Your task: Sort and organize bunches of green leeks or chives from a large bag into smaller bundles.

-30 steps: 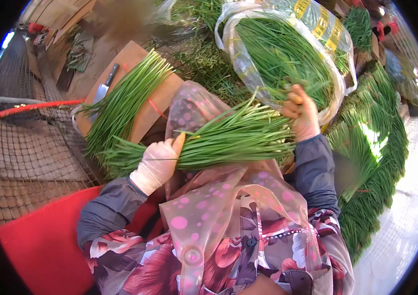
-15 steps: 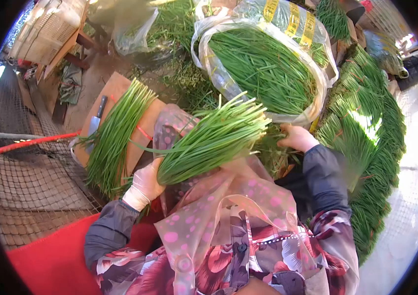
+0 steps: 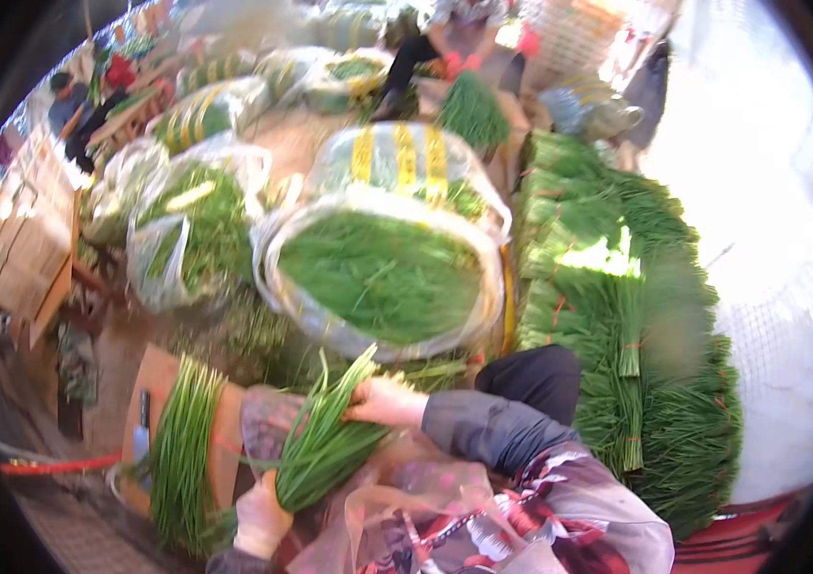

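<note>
A loose bunch of garlic chives (image 3: 322,448) lies slanted over my lap, pale cut ends pointing up and away. Wearing a whitish glove, my left hand (image 3: 261,517) is closed around its leafy lower end. My right hand (image 3: 385,400) grips the right side of the same bunch near the stem ends; some of its fingers are hidden behind the leaves. Left of it, a second pile of chives (image 3: 183,450) rests across a brown board (image 3: 226,454). A knife (image 3: 143,419) with a dark handle lies at the board's left edge. Under the bunch is a see-through spotted apron (image 3: 425,483).
Ahead stands a large open plastic bag (image 3: 282,320) full of chives, with another bag (image 3: 153,244) to its left. Tied chive bundles (image 3: 631,325) are stacked along my right. Other people (image 3: 468,38) sit farther back. A crate (image 3: 19,230) stands far left.
My right hand has come across from the right and taken hold of the chive bunch. The bunch is now more upright. The camera view has shifted up and right, showing people at the back.
</note>
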